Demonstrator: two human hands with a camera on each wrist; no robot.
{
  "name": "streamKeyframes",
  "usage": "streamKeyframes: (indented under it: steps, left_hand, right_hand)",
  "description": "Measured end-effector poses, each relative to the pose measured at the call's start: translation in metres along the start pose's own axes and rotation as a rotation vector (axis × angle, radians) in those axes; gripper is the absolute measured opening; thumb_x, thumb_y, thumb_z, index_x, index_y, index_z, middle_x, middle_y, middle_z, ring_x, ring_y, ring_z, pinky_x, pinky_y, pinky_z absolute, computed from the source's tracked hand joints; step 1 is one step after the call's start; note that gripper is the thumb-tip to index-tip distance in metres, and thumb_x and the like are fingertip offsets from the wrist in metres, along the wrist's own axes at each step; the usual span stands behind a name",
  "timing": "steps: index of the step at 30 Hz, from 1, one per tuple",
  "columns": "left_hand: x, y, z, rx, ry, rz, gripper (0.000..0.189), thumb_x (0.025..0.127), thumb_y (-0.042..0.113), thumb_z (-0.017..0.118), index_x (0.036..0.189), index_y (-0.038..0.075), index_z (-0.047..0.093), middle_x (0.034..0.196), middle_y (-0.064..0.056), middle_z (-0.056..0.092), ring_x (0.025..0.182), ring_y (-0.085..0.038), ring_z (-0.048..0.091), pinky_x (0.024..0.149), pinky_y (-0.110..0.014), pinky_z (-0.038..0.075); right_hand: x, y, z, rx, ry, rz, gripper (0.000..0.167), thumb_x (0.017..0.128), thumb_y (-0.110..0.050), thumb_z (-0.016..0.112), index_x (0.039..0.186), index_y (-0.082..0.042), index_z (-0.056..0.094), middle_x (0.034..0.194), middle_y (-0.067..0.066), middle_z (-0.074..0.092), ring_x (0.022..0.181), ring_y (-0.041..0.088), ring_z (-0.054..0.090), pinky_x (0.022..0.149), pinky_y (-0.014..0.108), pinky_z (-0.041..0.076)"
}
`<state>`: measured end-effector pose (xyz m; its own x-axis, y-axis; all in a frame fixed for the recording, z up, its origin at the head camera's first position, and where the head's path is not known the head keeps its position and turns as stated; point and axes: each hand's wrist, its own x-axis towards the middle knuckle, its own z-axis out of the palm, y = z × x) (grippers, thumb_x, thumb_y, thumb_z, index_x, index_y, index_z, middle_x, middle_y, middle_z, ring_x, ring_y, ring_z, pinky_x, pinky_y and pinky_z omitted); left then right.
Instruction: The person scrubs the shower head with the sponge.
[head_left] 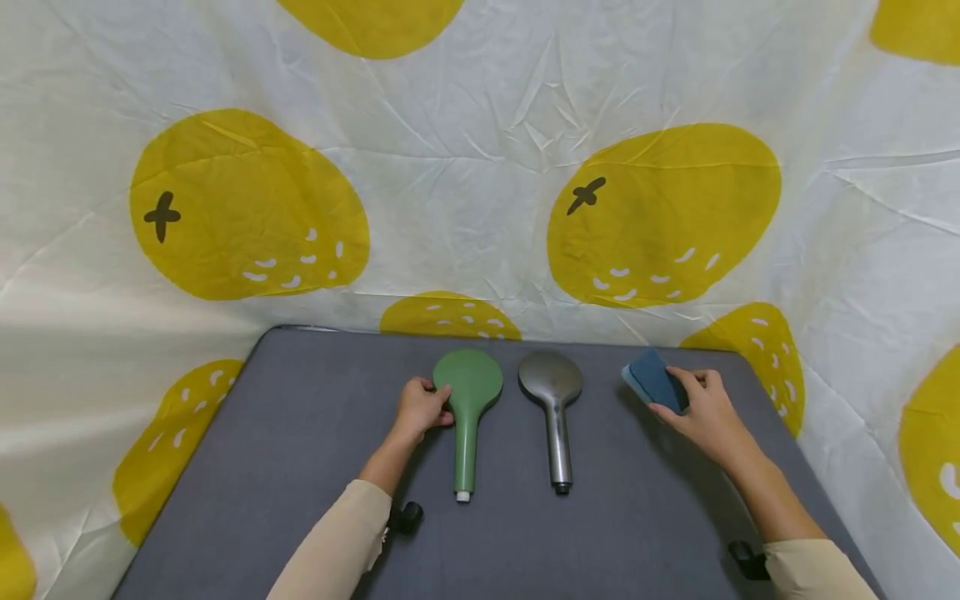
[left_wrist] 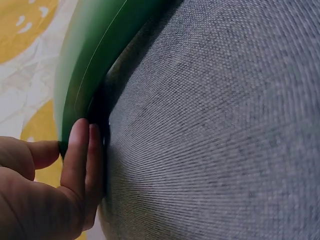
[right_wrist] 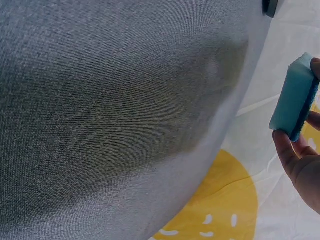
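Observation:
A green shower head (head_left: 467,385) lies on the grey table, its handle toward me. My left hand (head_left: 422,407) pinches the left edge of its round head, thumb on top and fingers at the side; the left wrist view shows the fingertips (left_wrist: 79,132) right at the green rim. To its right lies a grey metallic shower head (head_left: 551,379) with a black end, untouched. My right hand (head_left: 703,412) holds a blue sponge (head_left: 654,382) between thumb and fingers, raised over the right part of the table. In the right wrist view the sponge (right_wrist: 291,102) shows a light blue body and a darker blue layer.
The grey cloth-covered table (head_left: 300,450) has rounded far corners. Behind it and at both sides hangs a white curtain (head_left: 465,208) with yellow fruit shapes. Black wrist straps with small devices (head_left: 407,517) sit at both sleeves.

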<state>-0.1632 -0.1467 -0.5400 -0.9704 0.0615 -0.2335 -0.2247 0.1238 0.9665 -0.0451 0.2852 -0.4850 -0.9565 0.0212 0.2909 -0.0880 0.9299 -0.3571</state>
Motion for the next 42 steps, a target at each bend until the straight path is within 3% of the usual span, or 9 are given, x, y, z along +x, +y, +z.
streamKeyframes:
  steps: [4,8,15,21,30,42]
  left_hand:
    - [0.002,-0.003,0.002,0.054,0.027,0.038,0.047,0.101,0.014,0.066,0.133,-0.014,0.046,0.118,-0.039,0.058,0.052,-0.015,0.067,0.055,-0.027,0.061]
    - [0.003,-0.003,0.003,0.067,0.037,0.032,0.045,0.101,0.015,0.067,0.132,-0.01,0.049,0.111,-0.036,0.062,0.051,-0.016,0.068,0.054,-0.029,0.062]
    - [0.005,-0.001,0.003,0.029,0.019,0.022,0.045,0.102,0.015,0.066,0.134,-0.008,0.046,0.103,-0.026,0.063,0.052,-0.019,0.069,0.053,-0.033,0.063]
    - [0.005,-0.001,0.004,0.003,0.011,0.023,0.045,0.101,0.014,0.066,0.135,-0.008,0.045,0.107,-0.031,0.062,0.052,-0.02,0.069,0.053,-0.035,0.063]
    - [0.004,-0.002,0.005,-0.056,0.04,0.021,0.046,0.101,0.014,0.066,0.136,-0.007,0.045,0.114,-0.029,0.06,0.053,-0.02,0.069,0.051,-0.035,0.062]
    - [0.002,-0.004,-0.005,-0.088,0.042,0.034,0.044,0.102,0.014,0.064,0.135,-0.007,0.045,0.116,-0.029,0.06,0.057,-0.021,0.07,0.053,-0.037,0.063]
  right_hand:
    - [-0.001,0.005,0.003,0.003,-0.013,0.029,0.072,0.09,-0.024,0.082,0.143,0.01,0.048,0.126,0.04,0.04,0.106,0.051,0.047,0.081,0.066,0.047]
    - [-0.001,0.01,0.005,0.003,-0.028,0.055,0.073,0.09,-0.027,0.081,0.143,0.01,0.047,0.125,0.041,0.04,0.106,0.052,0.046,0.082,0.067,0.046]
    - [0.002,0.017,0.012,0.001,-0.074,0.124,0.078,0.093,-0.035,0.078,0.144,0.013,0.044,0.125,0.043,0.039,0.106,0.053,0.045,0.086,0.069,0.045]
    - [0.004,0.019,0.02,0.009,-0.127,0.235,0.085,0.096,-0.043,0.073,0.146,0.016,0.038,0.129,0.048,0.032,0.104,0.059,0.048,0.083,0.069,0.047]
    - [0.012,0.021,0.033,0.036,-0.122,0.347,0.087,0.095,-0.045,0.073,0.141,0.017,0.035,0.13,0.05,0.027,0.1,0.06,0.048,0.083,0.069,0.047]
    - [0.01,0.021,0.044,0.028,-0.113,0.343,0.086,0.094,-0.048,0.074,0.137,0.017,0.036,0.125,0.048,0.029,0.092,0.057,0.049,0.078,0.066,0.048]
